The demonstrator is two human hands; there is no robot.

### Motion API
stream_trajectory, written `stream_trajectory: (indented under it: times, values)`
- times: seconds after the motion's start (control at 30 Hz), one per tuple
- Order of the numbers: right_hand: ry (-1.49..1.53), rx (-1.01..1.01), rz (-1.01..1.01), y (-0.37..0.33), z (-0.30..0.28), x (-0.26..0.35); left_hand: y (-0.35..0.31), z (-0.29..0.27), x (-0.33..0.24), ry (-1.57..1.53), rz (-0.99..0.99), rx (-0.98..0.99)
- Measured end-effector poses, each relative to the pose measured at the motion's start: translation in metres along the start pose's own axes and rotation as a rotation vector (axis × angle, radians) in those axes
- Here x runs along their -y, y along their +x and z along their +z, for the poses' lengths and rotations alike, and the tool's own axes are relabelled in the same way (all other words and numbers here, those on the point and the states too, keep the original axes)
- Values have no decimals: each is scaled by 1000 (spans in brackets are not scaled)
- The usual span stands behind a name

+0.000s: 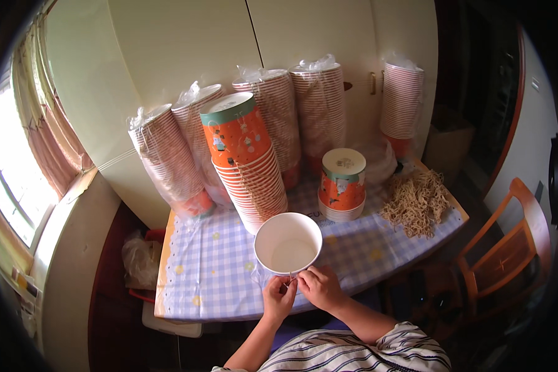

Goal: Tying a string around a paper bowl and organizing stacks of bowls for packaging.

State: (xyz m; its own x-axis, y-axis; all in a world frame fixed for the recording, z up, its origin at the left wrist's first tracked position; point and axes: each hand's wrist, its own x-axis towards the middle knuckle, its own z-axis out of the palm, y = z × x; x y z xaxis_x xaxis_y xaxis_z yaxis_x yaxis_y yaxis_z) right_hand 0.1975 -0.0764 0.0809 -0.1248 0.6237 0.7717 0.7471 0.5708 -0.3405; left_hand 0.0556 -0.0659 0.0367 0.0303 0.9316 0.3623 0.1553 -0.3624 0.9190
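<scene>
A smooth, matte white tub (288, 239), round and wide-mouthed, stands at the lower centre of the frame, its opening toward the viewer. Behind it rises a tall column of nested tubs (248, 180), turned bottom-up, orange with a teal band on top and ribbed below by pale, red-lined rims. Soft blue-and-white checked cloth (220, 282) covers the tabletop (458, 212).

Both forearms come in from the lower edge and converge at the tub's near rim. The left hand (279, 296) and right hand (320, 288) have fingers curled, fingertips nearly meeting, pinching a thin pale strand (291, 278) too small to make out fully.

Right of centre sits a short stack (342, 192), also orange and teal above white. Farther right lies a loose, stringy tan tangle (417, 201). Five stacks in crinkled clear plastic (318, 102) line the back, before a cream cabinet (186, 43); the tall column partly hides those behind it. A wooden chair (502, 257) stands at lower right.
</scene>
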Motion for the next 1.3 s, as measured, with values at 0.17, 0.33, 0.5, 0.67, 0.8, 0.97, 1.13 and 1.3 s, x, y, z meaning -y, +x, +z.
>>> stream_trajectory:
  times: [0.17,0.33,0.5,0.67,0.8,0.97,1.13,1.3]
  values:
    - [-3,45,11,-6,3,-3,-3,3,-9,-338,-178,-18]
    - [204,86,187,-13,11,-6,-3,-5,-17,-671,-556,42]
    - [590,142,468,-13,15,-7,-3,-8,-20,-844,-684,31]
    - [876,237,729,-11,15,-8,-5,-6,-18,-825,-632,-30]
    - [959,189,784,-16,22,-7,-6,-5,-17,-797,-618,-38]
    - [1019,162,793,-17,23,-5,-5,-2,-19,-675,-571,-75]
    - [958,152,758,-17,22,-5,-5,-2,-23,-682,-600,-78]
    - [962,177,756,-16,20,-8,-5,-3,-24,-716,-623,-75]
